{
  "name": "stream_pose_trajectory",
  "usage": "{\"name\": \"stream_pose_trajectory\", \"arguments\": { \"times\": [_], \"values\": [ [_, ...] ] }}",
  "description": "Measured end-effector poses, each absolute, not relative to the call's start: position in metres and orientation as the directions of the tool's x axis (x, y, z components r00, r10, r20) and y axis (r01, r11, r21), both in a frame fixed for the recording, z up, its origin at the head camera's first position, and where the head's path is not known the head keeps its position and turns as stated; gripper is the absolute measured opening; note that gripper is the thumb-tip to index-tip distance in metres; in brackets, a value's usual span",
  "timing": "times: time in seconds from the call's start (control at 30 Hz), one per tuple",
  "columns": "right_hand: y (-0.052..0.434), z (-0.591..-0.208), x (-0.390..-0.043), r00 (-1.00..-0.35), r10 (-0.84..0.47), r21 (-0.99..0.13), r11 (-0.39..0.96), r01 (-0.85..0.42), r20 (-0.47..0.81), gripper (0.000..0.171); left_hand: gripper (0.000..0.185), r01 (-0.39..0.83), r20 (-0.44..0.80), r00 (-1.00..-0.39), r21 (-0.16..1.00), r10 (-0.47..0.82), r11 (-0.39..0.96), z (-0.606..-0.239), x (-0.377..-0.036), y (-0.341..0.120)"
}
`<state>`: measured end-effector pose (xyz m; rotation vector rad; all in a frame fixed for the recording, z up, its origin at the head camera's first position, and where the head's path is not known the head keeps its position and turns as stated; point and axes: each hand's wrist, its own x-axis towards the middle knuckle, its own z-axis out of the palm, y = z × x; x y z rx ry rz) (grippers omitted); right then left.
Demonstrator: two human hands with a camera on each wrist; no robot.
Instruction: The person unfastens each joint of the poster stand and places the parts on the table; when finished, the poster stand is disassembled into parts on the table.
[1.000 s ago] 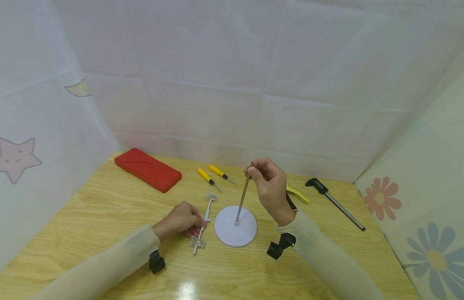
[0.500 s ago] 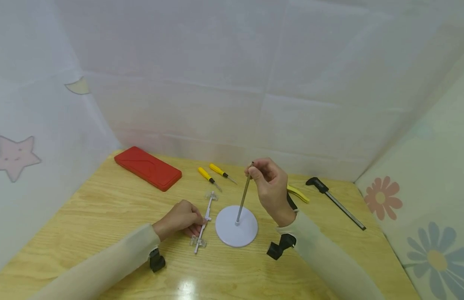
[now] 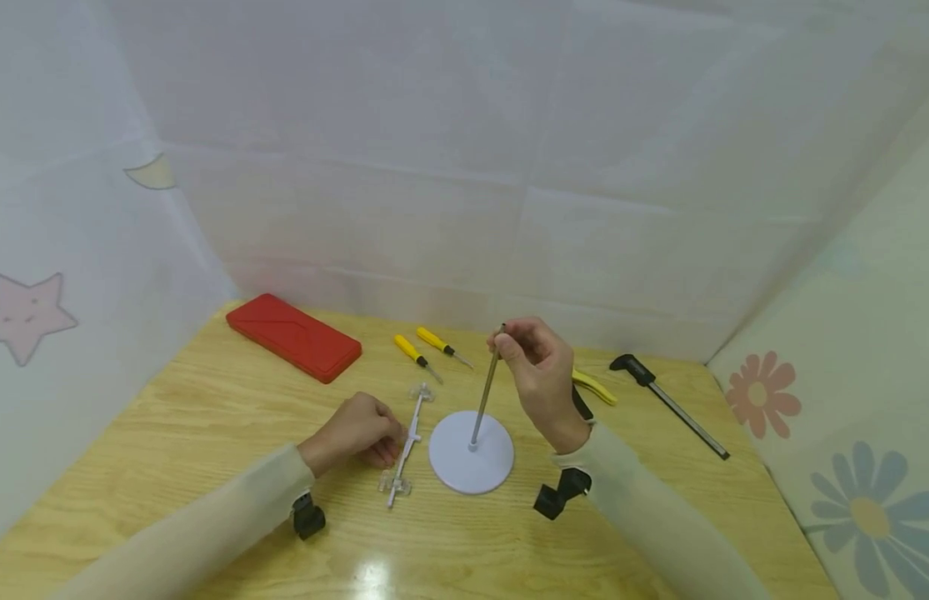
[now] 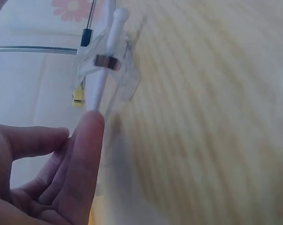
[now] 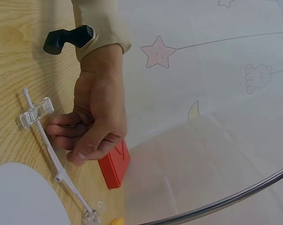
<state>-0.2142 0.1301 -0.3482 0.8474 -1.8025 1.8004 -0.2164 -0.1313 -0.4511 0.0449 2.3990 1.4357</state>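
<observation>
The right hand (image 3: 541, 375) pinches the top end of a thin metal rod (image 3: 485, 392) between thumb and fingertips. The rod stands nearly upright, leaning slightly so its top tips away from the person and to the right, with its lower end set at the centre of a round white base (image 3: 471, 454) lying flat on the bench (image 3: 209, 417).

The left hand (image 3: 357, 432) rests on the bench just left of the base, its curled fingers touching the middle of a white clip bar (image 3: 407, 446); whether they actually grip it I cannot tell. The bar lies flat, its long axis running from near the person away toward the back wall, with a clear clip near each end.

Farther back lie two yellow screwdrivers (image 3: 427, 350), a red case (image 3: 293, 337), yellow-handled pliers (image 3: 595, 387) behind the right hand, and a black-handled caliper (image 3: 670, 404) to the right.
</observation>
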Motion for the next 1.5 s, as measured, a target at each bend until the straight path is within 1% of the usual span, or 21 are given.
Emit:
{"name": "stream_pose_trajectory", "arguments": {
  "times": [0.1, 0.17, 0.27, 0.37, 0.5, 0.67, 0.9, 1.03, 1.2, 1.37, 1.5],
  "values": [
    [0.133, -0.350, -0.213, -0.736, -0.146, -0.748, -0.049, -0.662, 0.661, 0.012, 0.015, -0.045, -0.169, -0.967, 0.850, 0.192, 0.525, -0.446, -0.219, -0.130],
    [0.135, -0.352, -0.213, -0.754, -0.178, -0.768, -0.018, -0.641, 0.633, 0.013, 0.014, 0.046, -0.080, -0.976, 0.829, 0.200, 0.557, -0.445, -0.220, -0.127],
    [0.137, -0.357, -0.212, -0.768, -0.224, -0.779, 0.054, -0.624, 0.600, 0.015, 0.008, 0.159, 0.039, -0.976, 0.800, 0.214, 0.578, -0.443, -0.218, -0.120],
    [0.138, -0.361, -0.212, -0.775, -0.262, -0.777, 0.123, -0.617, 0.574, 0.018, 0.006, 0.227, 0.106, -0.964, 0.802, 0.243, 0.552, -0.441, -0.214, -0.111],
    [0.140, -0.365, -0.211, -0.794, -0.290, -0.789, 0.165, -0.592, 0.535, 0.020, 0.013, 0.260, 0.096, -0.943, 0.809, 0.318, 0.527, -0.437, -0.212, -0.095],
    [0.142, -0.375, -0.212, -0.812, -0.314, -0.804, 0.193, -0.562, 0.492, 0.022, 0.021, 0.293, 0.061, -0.910, 0.794, 0.410, 0.533, -0.436, -0.213, -0.076],
    [0.141, -0.388, -0.213, -0.800, -0.348, -0.781, 0.235, -0.579, 0.489, 0.025, 0.027, 0.296, 0.036, -0.889, 0.806, 0.456, 0.513, -0.435, -0.216, -0.058],
    [0.140, -0.393, -0.214, -0.803, -0.367, -0.785, 0.243, -0.570, 0.469, 0.025, 0.023, 0.290, 0.036, -0.887, 0.819, 0.460, 0.495, -0.436, -0.220, -0.053],
    [0.139, -0.396, -0.215, -0.824, -0.390, -0.804, 0.272, -0.529, 0.411, 0.026, 0.019, 0.291, 0.031, -0.875, 0.832, 0.483, 0.472, -0.444, -0.224, -0.048],
    [0.139, -0.401, -0.216, -0.843, -0.401, -0.808, 0.319, -0.496, 0.359, 0.025, 0.018, 0.287, 0.009, -0.866, 0.828, 0.500, 0.482, -0.451, -0.224, -0.047],
    [0.139, -0.405, -0.217, -0.847, -0.414, -0.794, 0.362, -0.489, 0.333, 0.024, 0.010, 0.294, 0.010, -0.868, 0.815, 0.496, 0.499, -0.452, -0.224, -0.045]
  ]
}}
